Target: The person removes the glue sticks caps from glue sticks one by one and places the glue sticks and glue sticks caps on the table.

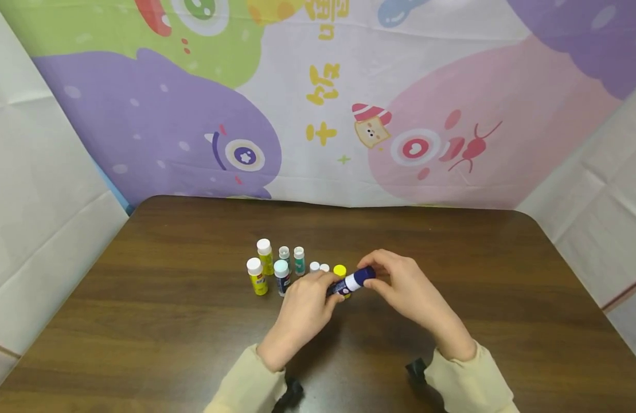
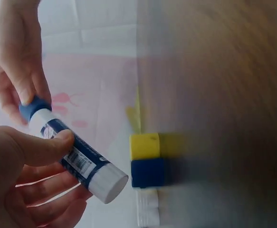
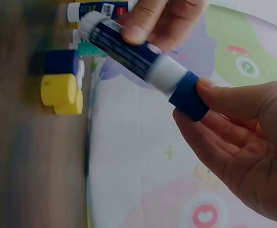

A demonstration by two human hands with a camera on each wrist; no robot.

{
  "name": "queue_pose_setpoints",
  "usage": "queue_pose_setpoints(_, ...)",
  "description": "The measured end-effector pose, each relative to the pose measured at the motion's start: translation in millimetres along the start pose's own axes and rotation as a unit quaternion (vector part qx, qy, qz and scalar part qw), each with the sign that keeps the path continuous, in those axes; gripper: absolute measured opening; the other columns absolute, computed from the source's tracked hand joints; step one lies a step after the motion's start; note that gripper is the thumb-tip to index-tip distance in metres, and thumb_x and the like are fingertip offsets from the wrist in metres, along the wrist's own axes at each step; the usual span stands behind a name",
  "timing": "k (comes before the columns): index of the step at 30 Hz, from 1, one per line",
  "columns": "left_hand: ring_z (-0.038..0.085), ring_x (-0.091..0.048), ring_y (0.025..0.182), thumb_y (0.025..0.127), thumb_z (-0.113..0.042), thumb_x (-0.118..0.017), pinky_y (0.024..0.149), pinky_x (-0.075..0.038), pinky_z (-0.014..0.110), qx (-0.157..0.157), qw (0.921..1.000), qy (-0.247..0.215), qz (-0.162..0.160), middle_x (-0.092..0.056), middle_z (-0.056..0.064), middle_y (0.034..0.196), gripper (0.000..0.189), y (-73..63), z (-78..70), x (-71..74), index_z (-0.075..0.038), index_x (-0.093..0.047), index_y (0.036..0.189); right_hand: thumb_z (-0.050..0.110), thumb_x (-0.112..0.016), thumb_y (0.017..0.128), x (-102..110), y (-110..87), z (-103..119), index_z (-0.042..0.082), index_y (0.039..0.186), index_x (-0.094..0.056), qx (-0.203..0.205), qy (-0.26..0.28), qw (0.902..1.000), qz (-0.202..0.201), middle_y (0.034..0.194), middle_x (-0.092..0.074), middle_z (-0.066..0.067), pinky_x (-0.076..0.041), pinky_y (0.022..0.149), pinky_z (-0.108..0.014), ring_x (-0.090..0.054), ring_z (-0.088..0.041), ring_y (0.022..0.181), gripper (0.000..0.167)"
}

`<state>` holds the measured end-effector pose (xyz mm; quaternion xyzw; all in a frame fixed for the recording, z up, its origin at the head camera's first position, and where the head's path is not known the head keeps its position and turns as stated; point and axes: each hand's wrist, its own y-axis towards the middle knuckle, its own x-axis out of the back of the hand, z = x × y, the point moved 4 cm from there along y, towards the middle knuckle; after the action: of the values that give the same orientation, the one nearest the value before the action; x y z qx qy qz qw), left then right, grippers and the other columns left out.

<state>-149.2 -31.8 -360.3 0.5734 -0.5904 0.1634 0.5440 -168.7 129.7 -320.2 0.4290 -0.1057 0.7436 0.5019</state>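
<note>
A glue stick (image 1: 352, 281) with a navy label and white collar is held tilted above the table between both hands. My left hand (image 1: 308, 301) grips its body, thumb on the label (image 2: 81, 159) in the left wrist view. My right hand (image 1: 408, 289) pinches the navy cap (image 3: 189, 96) between thumb and fingers. A white band (image 3: 167, 74) shows between cap and label. Below the hands, yellow caps (image 3: 59, 89) and a navy cap (image 3: 62, 61) stand on the table, partly hidden by the hands in the head view.
Left of my hands stand two yellow glue sticks (image 1: 258, 281) with white tops, a navy one (image 1: 283, 281) and two small green ones (image 1: 299, 263). Small white caps (image 1: 315, 267) are close by. A printed cloth (image 1: 318, 172) hangs behind the brown table (image 1: 168, 321).
</note>
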Motion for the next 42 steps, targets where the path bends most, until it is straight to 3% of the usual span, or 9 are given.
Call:
queue_pose_setpoints(5, 0.02, -0.065, 0.077, 0.075, -0.023, -0.074, 0.065, -0.05, 0.037, 0.066, 0.9976, -0.017, -0.014, -0.066, 0.002, 0.089, 0.025, -0.4, 12.4, 1.3, -0.01, -0.066, 0.095, 0.002, -0.069, 0.077, 6.2, -1.4, -5.9, 0.006, 0.098, -0.061, -0.018, -0.021, 0.9993, -0.024, 0.094, -0.064, -0.004, -0.053, 0.073, -0.033, -0.065, -0.016, 0.083, 0.023)
queue_pose_setpoints(11, 0.021, -0.064, 0.073, 0.074, -0.021, -0.074, 0.062, -0.05, 0.037, 0.13, 0.9906, -0.034, -0.027, -0.065, 0.006, 0.084, 0.022, -0.4, 21.7, 2.8, -0.007, -0.064, 0.089, 0.003, -0.069, 0.078, -5.8, 2.8, -11.1, 0.005, 0.098, -0.061, -0.019, -0.018, 0.9996, 0.006, 0.093, -0.064, -0.004, -0.052, 0.075, -0.035, -0.063, -0.015, 0.081, 0.021)
queue_pose_setpoints(18, 0.028, -0.061, 0.066, 0.073, -0.017, -0.07, 0.058, -0.049, 0.039, 0.181, 0.982, -0.04, -0.037, -0.06, 0.009, 0.081, 0.022, -3.4, 28.1, 2.2, -0.003, -0.058, 0.086, 0.009, -0.07, 0.078, -21.0, 7.7, -19.9, 0.007, 0.097, -0.063, -0.059, -0.025, 0.9974, 0.032, 0.092, -0.064, -0.003, -0.052, 0.073, -0.033, -0.06, -0.014, 0.079, 0.021)
queue_pose_setpoints(27, 0.036, -0.062, 0.063, 0.074, -0.018, -0.07, 0.053, -0.047, 0.045, 0.189, 0.9807, 0.002, -0.049, -0.062, 0.013, 0.073, 0.022, -7.0, 27.0, -2.9, -0.003, -0.054, 0.077, 0.015, -0.071, 0.078, -34.6, 16.0, -30.3, 0.006, 0.099, -0.064, -0.104, -0.072, 0.9904, 0.056, 0.092, -0.065, -0.004, -0.05, 0.072, -0.032, -0.059, -0.015, 0.079, 0.024)
queue_pose_setpoints(33, 0.036, -0.063, 0.063, 0.077, -0.02, -0.071, 0.053, -0.048, 0.044, 0.205, 0.978, -0.005, -0.039, -0.065, 0.014, 0.074, 0.024, -6.0, 28.1, -4.4, -0.003, -0.055, 0.078, 0.015, -0.073, 0.075, -37.4, 18.2, -35.0, 0.006, 0.097, -0.065, -0.116, -0.109, 0.9858, 0.054, 0.089, -0.064, -0.005, -0.049, 0.072, -0.034, -0.058, -0.017, 0.076, 0.025)
queue_pose_setpoints(42, 0.036, -0.063, 0.062, 0.078, -0.023, -0.07, 0.051, -0.048, 0.042, 0.218, 0.9756, 0.017, -0.015, -0.065, 0.015, 0.072, 0.026, -6.8, 29.5, -7.8, 0.0, -0.058, 0.08, 0.015, -0.074, 0.075, -50.6, 17.1, -45.4, 0.007, 0.099, -0.064, -0.154, -0.132, 0.9761, 0.077, 0.096, -0.064, -0.007, -0.049, 0.076, -0.037, -0.059, -0.019, 0.084, 0.027)
